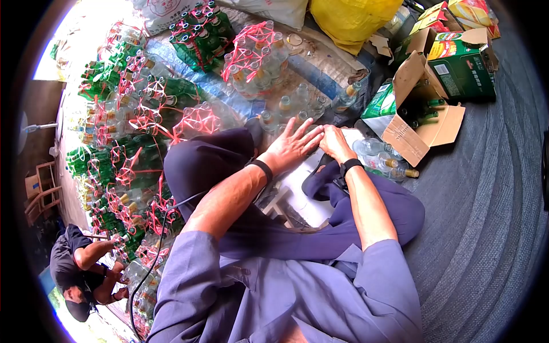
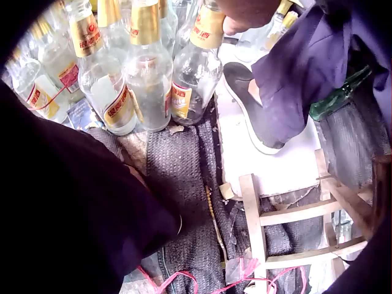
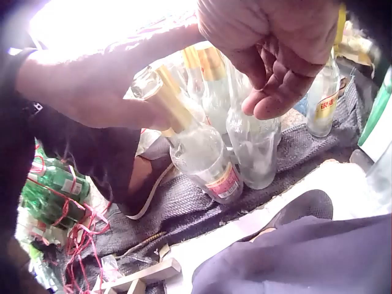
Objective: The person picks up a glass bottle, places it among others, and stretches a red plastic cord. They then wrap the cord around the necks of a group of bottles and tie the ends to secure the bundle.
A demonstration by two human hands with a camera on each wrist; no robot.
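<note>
In the head view my left hand (image 1: 294,146) is spread with straight fingers over a group of clear glass bottles (image 1: 285,106). The right wrist view shows its thumb lying along the gold neck of one tilted bottle (image 3: 205,159). My right hand (image 1: 336,143) is close beside it, fingers curled inward, with nothing visible between them. It overlaps the upper neck of another clear bottle (image 3: 254,150) in the right wrist view. In the left wrist view, a fingertip is right at the gold collar of a labelled bottle (image 2: 196,76). Several more gold-necked bottles (image 2: 147,79) stand upright around these.
Bundles of green and clear bottles (image 1: 146,154) tied with pink cord fill the left side. Open cartons (image 1: 420,111) stand at right, with loose bottles (image 1: 380,157) lying before them. A small wooden stool frame (image 2: 294,217) is between the legs. Another person (image 1: 86,268) crouches at far left.
</note>
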